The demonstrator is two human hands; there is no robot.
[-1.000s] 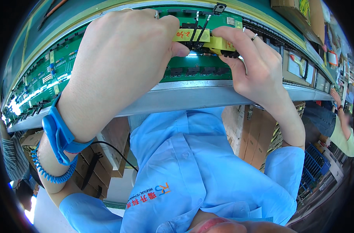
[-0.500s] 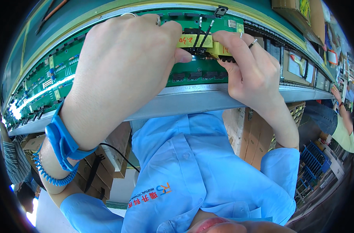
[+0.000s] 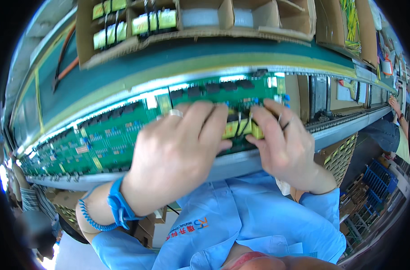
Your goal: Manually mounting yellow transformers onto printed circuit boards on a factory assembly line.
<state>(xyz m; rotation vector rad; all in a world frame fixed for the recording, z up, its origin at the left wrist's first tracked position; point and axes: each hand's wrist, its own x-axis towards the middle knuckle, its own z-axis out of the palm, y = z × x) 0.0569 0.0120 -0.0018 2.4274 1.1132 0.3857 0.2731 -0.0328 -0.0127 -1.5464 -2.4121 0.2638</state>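
A transformer wrapped in yellow tape (image 3: pixel 232 129), with dark leads, is held between my two hands at the right end of a long green circuit board (image 3: pixel 200 100). My left hand (image 3: pixel 178 150) has its thumb and fingers closed at the transformer's left end. At its right end, my right hand (image 3: pixel 283 146) pinches the yellow-wrapped part with thumb and fingers. Motion blurs the fingertips, and my hands hide where the transformer meets the board. A blue wrist strap (image 3: pixel 119 204) with a coiled cord is on my left wrist.
A divided cardboard box (image 3: pixel 198 35) behind the board holds several yellow-wrapped transformers. Another box (image 3: pixel 333 31) holds yellow-green wires. Orange-handled pliers (image 3: pixel 66 69) lie at the far left. A metal rail (image 3: pixel 241 157) runs along the board's near edge. Other people are at both sides.
The view has shifted, bringing the divided cardboard box into sight. Hands, board and transformer appear lower in the picture. Both hands still grip the transformer; its leads no longer stick up as clearly.
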